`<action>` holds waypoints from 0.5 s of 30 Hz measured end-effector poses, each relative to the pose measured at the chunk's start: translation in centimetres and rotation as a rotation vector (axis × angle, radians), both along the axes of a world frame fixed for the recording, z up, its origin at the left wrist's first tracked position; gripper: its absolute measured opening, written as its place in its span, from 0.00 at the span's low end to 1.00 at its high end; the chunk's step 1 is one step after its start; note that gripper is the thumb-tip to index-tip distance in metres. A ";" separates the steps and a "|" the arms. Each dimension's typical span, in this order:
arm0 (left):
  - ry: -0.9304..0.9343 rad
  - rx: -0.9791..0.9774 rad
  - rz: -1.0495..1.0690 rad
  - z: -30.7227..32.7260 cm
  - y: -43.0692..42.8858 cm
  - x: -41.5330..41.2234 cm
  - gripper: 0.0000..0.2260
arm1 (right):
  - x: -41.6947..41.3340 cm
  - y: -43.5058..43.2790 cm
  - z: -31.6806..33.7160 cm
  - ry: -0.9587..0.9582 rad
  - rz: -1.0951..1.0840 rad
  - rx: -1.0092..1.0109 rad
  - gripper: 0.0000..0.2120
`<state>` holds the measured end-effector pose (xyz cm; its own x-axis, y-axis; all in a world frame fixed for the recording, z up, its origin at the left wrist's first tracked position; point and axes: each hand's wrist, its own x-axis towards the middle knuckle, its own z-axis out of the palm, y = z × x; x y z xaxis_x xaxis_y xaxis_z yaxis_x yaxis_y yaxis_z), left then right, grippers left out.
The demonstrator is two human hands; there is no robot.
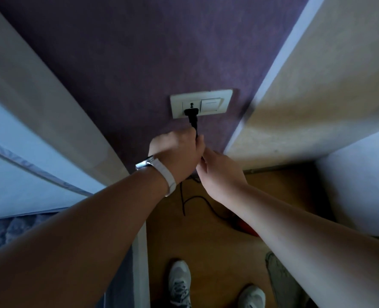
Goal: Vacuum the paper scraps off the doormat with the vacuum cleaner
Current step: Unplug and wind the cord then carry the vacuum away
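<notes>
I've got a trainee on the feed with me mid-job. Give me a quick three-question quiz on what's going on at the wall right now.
1. True or false: the black plug hangs loose, well away from the wall socket.
2. Which wrist wears the white wristband? A) left B) right C) neither
3. Fill in: the left hand grips the plug's ___ just below the wall socket.

Key: 1 false, the plug is at the socket; 2 A; 3 cord.
</notes>
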<state>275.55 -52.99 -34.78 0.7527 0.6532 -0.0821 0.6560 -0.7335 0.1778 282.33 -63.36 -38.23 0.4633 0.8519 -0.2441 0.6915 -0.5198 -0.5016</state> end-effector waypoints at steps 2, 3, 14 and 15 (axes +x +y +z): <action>-0.037 -0.015 0.021 -0.5 -0.5 -0.3 0.14 | -0.6 -0.6 -0.3 0.004 -0.001 0.022 0.11; -0.041 -0.029 0.007 -0.8 -0.9 -0.6 0.14 | -1.0 -1.3 -0.6 -0.005 0.025 0.008 0.11; -0.224 -0.300 0.007 -4.1 -3.5 -3.8 0.15 | -0.6 -9.3 -2.6 0.347 -0.100 -0.138 0.12; -0.198 -0.337 0.028 -4.2 -2.8 -4.0 0.15 | 0.1 -10.3 -2.7 0.421 -0.161 -0.157 0.13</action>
